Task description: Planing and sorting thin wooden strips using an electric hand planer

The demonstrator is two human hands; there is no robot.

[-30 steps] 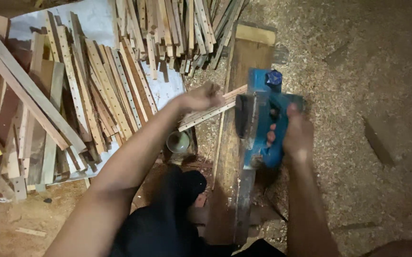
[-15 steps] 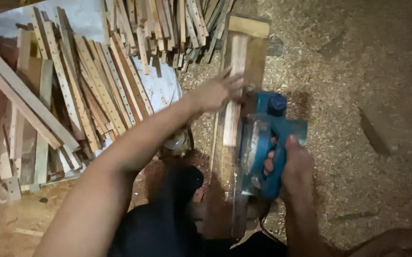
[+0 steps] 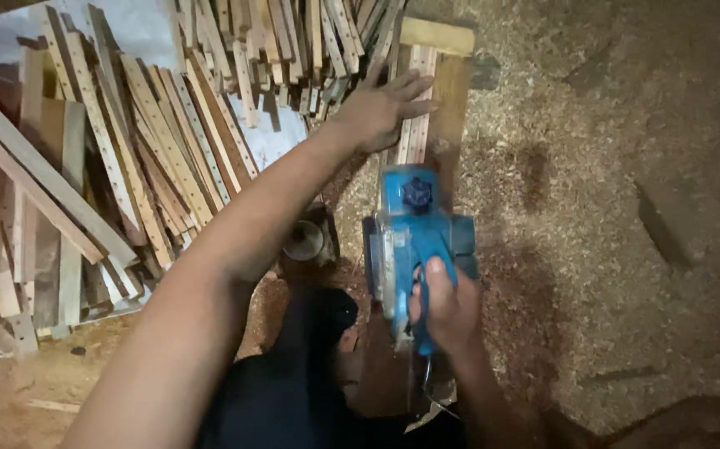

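We see no pkgs, signs or screens here. No label we can make out either: the blue power planer [image 3: 416, 241] has a lighter patch on its left side, but it's too blurred to tell if that's a sticker or bare metal.
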